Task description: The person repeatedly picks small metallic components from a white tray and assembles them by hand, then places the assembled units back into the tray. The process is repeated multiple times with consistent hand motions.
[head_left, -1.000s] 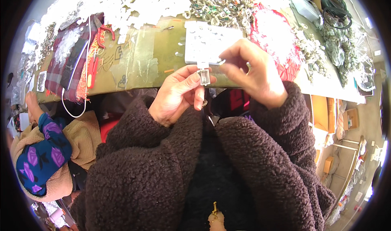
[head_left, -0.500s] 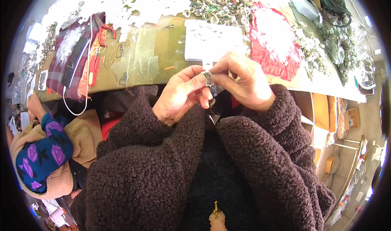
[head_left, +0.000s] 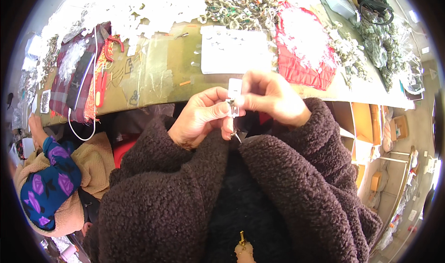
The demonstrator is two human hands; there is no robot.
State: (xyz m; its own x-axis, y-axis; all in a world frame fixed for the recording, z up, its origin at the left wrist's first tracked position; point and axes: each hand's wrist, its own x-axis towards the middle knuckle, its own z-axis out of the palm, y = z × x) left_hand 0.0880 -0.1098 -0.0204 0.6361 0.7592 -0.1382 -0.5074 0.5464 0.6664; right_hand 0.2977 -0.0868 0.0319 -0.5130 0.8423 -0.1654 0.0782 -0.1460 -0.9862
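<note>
Small pale case sits clamped in the left hand, its white flap pointing away beyond that grip. Since 1 second ago, the right hand has come in from apart to the case's right side, so 2 hands now work on 1 piece; whether the right fingertips clamp anything, I cannot tell.

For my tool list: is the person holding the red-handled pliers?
No, the red-handled pliers lie farther left, apart from the left hand and right hand.
</note>
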